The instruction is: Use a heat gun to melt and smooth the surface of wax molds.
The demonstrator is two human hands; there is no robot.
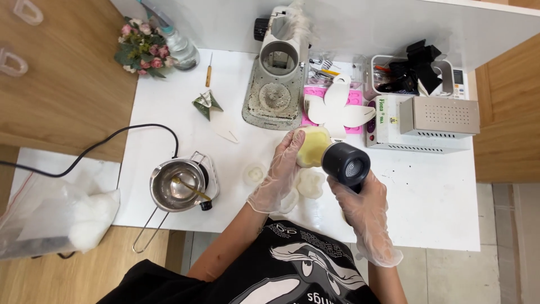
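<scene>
Left hand (279,177) gripping yellow mould (313,146), right hand (363,209) aiming black heat gun (345,163)

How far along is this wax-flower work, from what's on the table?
Done: two pale flower pieces lie on the white table. In hand: the left hand holds a yellowish flower mold while the right hand points a black heat gun at it. Left: yellow liquid sits in the melting pot.

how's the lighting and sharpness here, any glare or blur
Head view: bright, even light with soft shadows on the white table; the metal pot shows glints; the left hand, right hand and black heat tool look sharp; slight wide-angle bending at the edges.
</scene>
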